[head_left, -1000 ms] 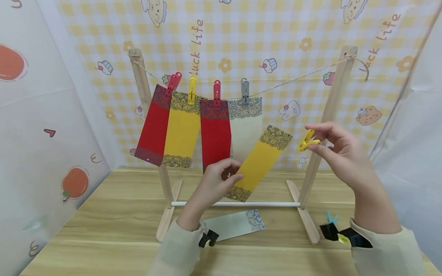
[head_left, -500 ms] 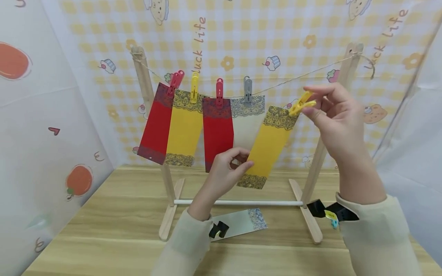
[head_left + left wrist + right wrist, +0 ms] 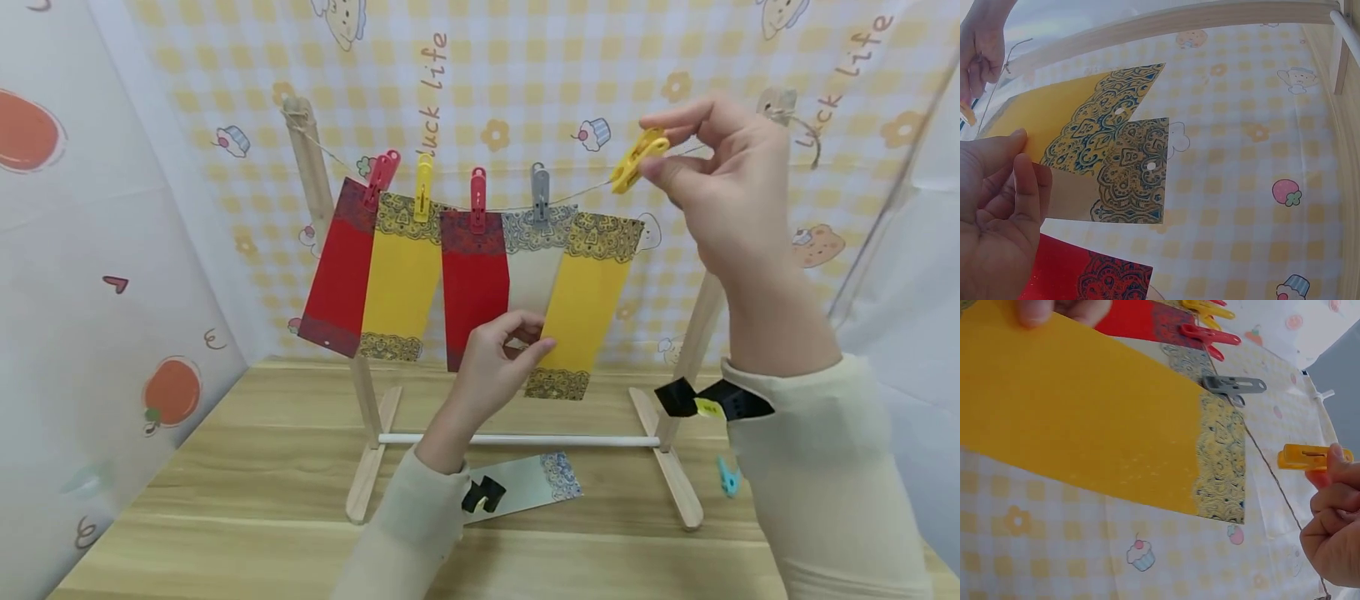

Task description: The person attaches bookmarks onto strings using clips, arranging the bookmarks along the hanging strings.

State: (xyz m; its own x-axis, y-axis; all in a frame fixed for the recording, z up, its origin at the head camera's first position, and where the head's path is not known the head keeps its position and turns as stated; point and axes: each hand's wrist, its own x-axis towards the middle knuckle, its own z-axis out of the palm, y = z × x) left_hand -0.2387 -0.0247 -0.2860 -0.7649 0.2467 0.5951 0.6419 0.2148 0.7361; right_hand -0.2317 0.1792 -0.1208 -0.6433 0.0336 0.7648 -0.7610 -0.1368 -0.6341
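Observation:
My left hand [image 3: 491, 367] pinches a yellow card [image 3: 588, 296] with patterned ends between thumb and fingers. The card's top edge sits just below the string [image 3: 588, 192], partly over a cream card [image 3: 531, 279]. Up at the right, my right hand [image 3: 738, 187] holds a yellow clothespin [image 3: 639, 162] between thumb and fingers, above the yellow card and close to the string. In the right wrist view, that clothespin [image 3: 1307, 457] is apart from the card's patterned end [image 3: 1221, 462]. The left wrist view has my left thumb [image 3: 1013, 142] pressed on the card.
Two red cards, one yellow and the cream one hang from red, yellow and grey clothespins [image 3: 540, 192]. Wooden posts [image 3: 311, 167] hold the string at both sides. A pale blue-patterned card [image 3: 517, 487] and a blue clothespin [image 3: 727, 477] lie on the table [image 3: 262, 533].
My right hand has risen with the yellow clothespin, from right of the posts' middle to string height. My left hand has lifted the yellow card and turned it more upright.

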